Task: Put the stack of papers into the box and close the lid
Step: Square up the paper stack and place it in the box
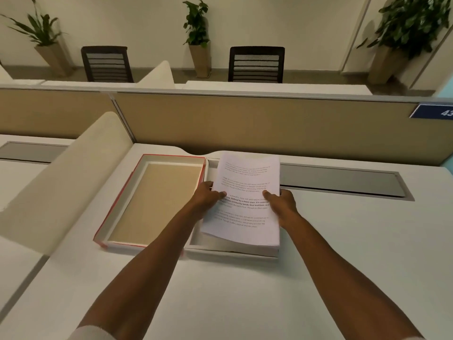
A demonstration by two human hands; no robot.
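A stack of white printed papers (245, 177) is held over the right half of an opened box, tilted, with its near edge resting above the box's white tray (220, 250). My left hand (206, 196) grips the stack's left edge, thumb on top. At the right edge my right hand (284, 203) holds it the same way. The lid (152, 200), red outside and tan inside, lies open flat to the left of the tray. Most of the tray is hidden under the papers.
The box sits on a white desk (245, 290). A grey cable slot (343, 182) runs behind it, in front of a tan partition (245, 123). A cream curved divider (73, 173) borders the left side. Chairs and potted plants stand beyond the partition.
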